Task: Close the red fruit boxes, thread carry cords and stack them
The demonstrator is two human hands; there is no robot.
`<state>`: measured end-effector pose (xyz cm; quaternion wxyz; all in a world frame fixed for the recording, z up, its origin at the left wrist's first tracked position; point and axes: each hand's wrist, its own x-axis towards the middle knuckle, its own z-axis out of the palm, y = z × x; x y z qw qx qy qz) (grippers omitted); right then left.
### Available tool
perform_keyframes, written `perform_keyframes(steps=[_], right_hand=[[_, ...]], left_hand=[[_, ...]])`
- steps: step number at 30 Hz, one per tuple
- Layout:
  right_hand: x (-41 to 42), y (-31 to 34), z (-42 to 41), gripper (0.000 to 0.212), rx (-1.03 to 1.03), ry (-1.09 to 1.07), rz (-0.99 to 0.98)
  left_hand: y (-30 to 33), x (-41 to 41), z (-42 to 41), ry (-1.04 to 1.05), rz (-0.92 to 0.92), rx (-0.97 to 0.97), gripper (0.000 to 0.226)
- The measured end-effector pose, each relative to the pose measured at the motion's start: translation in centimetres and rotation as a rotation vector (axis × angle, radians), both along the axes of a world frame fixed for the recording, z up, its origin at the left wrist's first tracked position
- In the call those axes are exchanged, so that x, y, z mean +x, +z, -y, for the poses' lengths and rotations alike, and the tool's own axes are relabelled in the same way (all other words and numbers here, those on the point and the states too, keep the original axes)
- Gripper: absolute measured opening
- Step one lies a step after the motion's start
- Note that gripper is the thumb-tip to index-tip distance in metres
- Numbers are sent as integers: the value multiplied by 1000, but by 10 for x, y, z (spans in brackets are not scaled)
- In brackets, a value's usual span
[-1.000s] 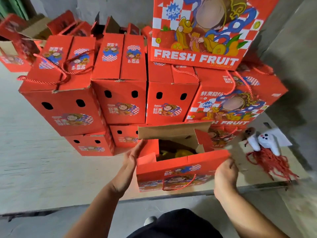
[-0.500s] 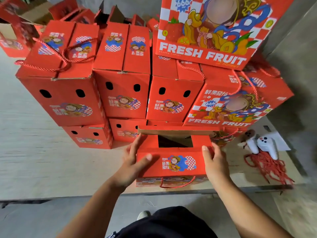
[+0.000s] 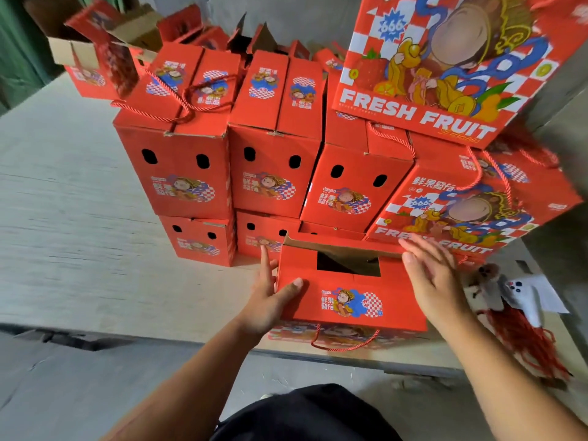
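The left hand point(image 3: 266, 300) is laid against the left end of the box point(image 3: 350, 300): fingers straight and spread, index finger pointed away up the side, thumb pressed flat on the near top flap; nothing is gripped. The right hand point(image 3: 429, 275) is held flat with fingers straight and slightly apart, over the right end of the box top; whether the palm touches the flap cannot be told because of blur. The box is placed at the near edge of the table point(image 3: 79, 233), between the two hands. Its near flap is folded down, a brown far flap is seen along the back edge, and a dark rectangular gap point(image 3: 348, 264) is left open in the top. A red cord loop point(image 3: 345, 343) is hung from the front face. Directly behind, closed red boxes point(image 3: 273, 167) are stacked in two layers, some fitted with red cord handles point(image 3: 178, 100). A larger box point(image 3: 429, 74) printed FRESH FRUIT is set on top at the right. Right of the box, a bundle of loose red cords point(image 3: 525, 342) is laid on the table, with a white item point(image 3: 525, 297) just behind it, too blurred to identify. Open boxes point(image 3: 95, 58) are seen at the far left.
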<state>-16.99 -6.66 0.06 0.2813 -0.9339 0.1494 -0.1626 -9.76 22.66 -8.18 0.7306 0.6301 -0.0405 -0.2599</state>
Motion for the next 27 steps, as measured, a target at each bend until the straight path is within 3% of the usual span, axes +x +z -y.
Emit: perform_keyframes(steps=[2, 4, 6, 8, 10, 12, 13, 15, 17, 21, 23, 25, 27], right_hand=[[10, 6, -7, 67, -78, 71, -217], [12, -5, -22, 54, -265, 79, -360], [6, -27, -32, 51, -315, 56, -330], [-2, -40, -34, 69, -269, 21, -314], [-2, -44, -30, 82, -299, 45, -328], [-1, -40, -30, 85, -289, 86, -350], [-1, -40, -31, 85, -275, 98, -341], [0, -38, -35, 82, -315, 101, -313], [7, -28, -33, 83, -429, 113, -351], [29, -1, -21, 97, -682, 168, -421], [27, -5, -25, 91, -674, 154, -370], [15, -24, -40, 77, -565, 102, -370], [4, -42, -48, 77, -447, 56, -405]], left_hand=[[-1, 1, 0, 2, -1, 17, 124], [-3, 2, -1, 2, 0, 19, 126], [-4, 1, -1, -8, -23, 19, 130], [-3, -2, -2, -20, 7, 64, 125], [0, -4, -6, 16, 219, 283, 117], [10, 2, -9, 15, 604, 550, 106], [18, 10, -8, -44, 778, 637, 100], [34, 25, 0, -248, 961, 798, 88], [43, 35, 12, -398, 970, 996, 80], [52, 45, 28, -373, 1013, 1196, 70], [52, 49, 32, -372, 1039, 1236, 69], [46, 46, 29, -402, 1025, 1261, 73], [39, 37, 23, -403, 991, 1217, 80]])
